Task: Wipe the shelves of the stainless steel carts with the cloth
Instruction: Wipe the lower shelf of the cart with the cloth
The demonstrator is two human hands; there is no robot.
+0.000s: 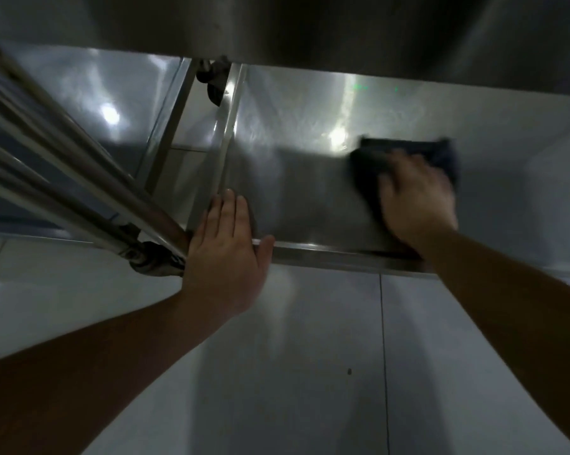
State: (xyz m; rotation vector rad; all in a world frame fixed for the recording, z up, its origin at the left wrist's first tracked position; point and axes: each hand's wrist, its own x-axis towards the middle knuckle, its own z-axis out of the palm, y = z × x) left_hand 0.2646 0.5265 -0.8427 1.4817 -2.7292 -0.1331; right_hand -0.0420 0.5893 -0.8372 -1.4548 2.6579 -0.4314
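I read mid-wipe on lower shelf (309, 192): right hand (418, 205) presses cloth (441, 156) at 2 o'clock, left hand (226, 238) flat, bracing; next stroke needs unwiped steel.

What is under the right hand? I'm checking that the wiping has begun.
A dark folded cloth lies under the right hand, on the steel cart shelf; steel beneath is covered.

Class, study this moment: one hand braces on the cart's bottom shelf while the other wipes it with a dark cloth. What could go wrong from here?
1. The left hand lies flat on the lower shelf at its front lip; the cart's caster sits beside it, so the cart might roll.
2. The right hand presses the cloth under the upper shelf; knuckles might knock it.
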